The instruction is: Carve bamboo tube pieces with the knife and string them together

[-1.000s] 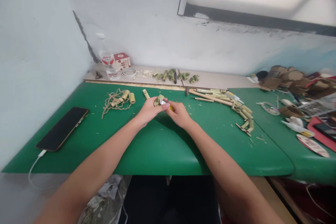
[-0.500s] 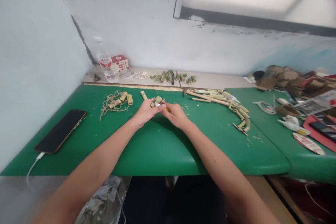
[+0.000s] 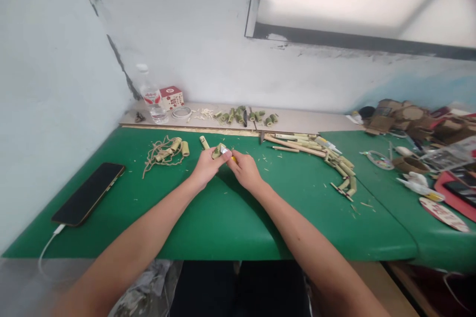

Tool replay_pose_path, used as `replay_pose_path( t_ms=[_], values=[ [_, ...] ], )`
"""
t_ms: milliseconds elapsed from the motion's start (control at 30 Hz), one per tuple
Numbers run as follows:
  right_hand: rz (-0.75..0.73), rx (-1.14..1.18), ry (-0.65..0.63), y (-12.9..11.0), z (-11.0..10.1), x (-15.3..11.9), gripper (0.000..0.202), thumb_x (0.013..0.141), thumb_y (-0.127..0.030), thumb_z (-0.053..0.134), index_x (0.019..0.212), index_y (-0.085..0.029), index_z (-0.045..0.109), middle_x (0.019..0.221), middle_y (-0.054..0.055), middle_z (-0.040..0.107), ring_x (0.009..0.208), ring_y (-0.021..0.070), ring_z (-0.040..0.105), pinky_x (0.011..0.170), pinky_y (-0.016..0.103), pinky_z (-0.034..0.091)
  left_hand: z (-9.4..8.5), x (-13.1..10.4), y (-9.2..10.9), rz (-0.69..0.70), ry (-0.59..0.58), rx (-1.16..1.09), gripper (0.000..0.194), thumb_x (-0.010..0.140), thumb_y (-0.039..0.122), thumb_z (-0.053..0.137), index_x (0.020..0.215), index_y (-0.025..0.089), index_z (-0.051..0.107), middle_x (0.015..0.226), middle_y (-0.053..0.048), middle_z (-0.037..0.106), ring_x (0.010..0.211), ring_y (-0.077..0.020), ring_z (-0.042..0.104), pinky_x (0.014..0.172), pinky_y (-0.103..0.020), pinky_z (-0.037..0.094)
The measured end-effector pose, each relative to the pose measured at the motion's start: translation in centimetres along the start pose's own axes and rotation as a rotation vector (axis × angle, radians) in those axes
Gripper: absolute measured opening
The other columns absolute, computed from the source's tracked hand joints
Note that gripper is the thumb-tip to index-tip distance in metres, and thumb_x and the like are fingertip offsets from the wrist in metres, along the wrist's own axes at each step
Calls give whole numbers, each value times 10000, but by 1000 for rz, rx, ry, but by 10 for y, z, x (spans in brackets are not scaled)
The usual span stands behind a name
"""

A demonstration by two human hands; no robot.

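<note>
My left hand (image 3: 207, 164) is closed round a short green bamboo piece (image 3: 218, 150) above the green table mat (image 3: 238, 223). In my right hand (image 3: 245, 168) is a knife (image 3: 234, 158) with a yellow part on its handle; its silvery blade lies against the bamboo piece. The hands meet at the fingertips. Just behind my left hand lies a pale bamboo tube (image 3: 204, 142) with small dark dots. To the left, a tangle of brown string (image 3: 158, 154) runs by two short bamboo tubes (image 3: 185, 148).
A phone (image 3: 89, 193) with a white cable lies left. Along the back board (image 3: 305, 121) stand a bottle (image 3: 153, 99), a box (image 3: 172, 98) and cut bamboo pieces (image 3: 238, 115). Right are a hammer (image 3: 293, 143), jointed bamboo (image 3: 344, 171) and cardboard clutter (image 3: 390, 114).
The whole view has tilted slightly, so the table sits lower in the picture. The knife and the bamboo piece have turned a little in my hands, which keep their hold.
</note>
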State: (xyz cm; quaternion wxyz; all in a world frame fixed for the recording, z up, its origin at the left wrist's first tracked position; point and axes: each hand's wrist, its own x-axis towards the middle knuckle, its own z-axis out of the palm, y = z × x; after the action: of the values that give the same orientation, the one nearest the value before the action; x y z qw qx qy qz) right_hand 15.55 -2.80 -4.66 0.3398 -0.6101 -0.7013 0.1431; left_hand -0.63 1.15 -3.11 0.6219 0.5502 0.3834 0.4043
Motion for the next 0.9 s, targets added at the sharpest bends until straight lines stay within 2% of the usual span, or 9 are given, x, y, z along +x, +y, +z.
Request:
replay_pose_path(
  t_ms=[100, 167, 367, 500, 633, 800, 900],
  values=[
    [-28, 89, -11, 2, 0, 2, 365, 1052, -485, 500, 849, -210, 631, 637, -8, 558, 577, 153, 450, 596, 272, 303, 5, -3, 1, -35, 19, -62, 684, 620, 700, 932, 937, 140, 700, 628, 91, 422, 524, -55, 314, 466, -214, 235],
    [-50, 149, -32, 4, -2, 2, 404, 1049, -530, 489, 851, -206, 628, 626, -18, 530, 573, 146, 439, 591, 273, 308, 7, -5, 4, -57, -9, -87, 685, 618, 668, 947, 994, 144, 716, 648, 84, 459, 525, -55, 334, 472, -213, 239],
    [-65, 213, -68, 5, -8, -1, 523, 1021, -658, 482, 761, -211, 563, 603, -33, 433, 579, 133, 357, 567, 275, 279, 6, -6, 11, -24, -70, -107, 567, 659, 471, 986, 1043, 141, 732, 712, 45, 576, 634, -95, 483, 588, -236, 374],
    [-91, 212, -144, 7, -14, -2, 598, 1005, -729, 471, 711, -212, 537, 605, -28, 408, 590, 131, 329, 563, 273, 280, 6, -5, 11, -21, -110, -85, 528, 671, 436, 985, 1028, 139, 734, 728, 40, 599, 689, -122, 534, 640, -251, 417],
    [-93, 198, -177, 9, -17, -3, 641, 988, -783, 465, 695, -215, 519, 602, -31, 382, 585, 129, 306, 560, 274, 283, 5, -5, 12, -58, -169, -82, 522, 665, 455, 984, 996, 142, 729, 727, 43, 605, 659, -115, 515, 612, -250, 397],
    [-80, 195, -154, 10, -14, -4, 684, 980, -828, 427, 716, -210, 551, 629, -13, 421, 610, 146, 355, 576, 282, 316, 5, -6, 11, -26, -156, -79, 563, 642, 573, 962, 918, 151, 711, 688, 53, 557, 626, -107, 454, 572, -251, 335],
    [-74, 192, -134, 10, -13, -6, 684, 980, -830, 426, 712, -212, 547, 613, -21, 398, 595, 142, 335, 561, 279, 297, 7, -6, 9, 11, -147, -70, 623, 627, 659, 931, 902, 147, 705, 684, 47, 557, 621, -109, 434, 570, -257, 314]
  ],
)
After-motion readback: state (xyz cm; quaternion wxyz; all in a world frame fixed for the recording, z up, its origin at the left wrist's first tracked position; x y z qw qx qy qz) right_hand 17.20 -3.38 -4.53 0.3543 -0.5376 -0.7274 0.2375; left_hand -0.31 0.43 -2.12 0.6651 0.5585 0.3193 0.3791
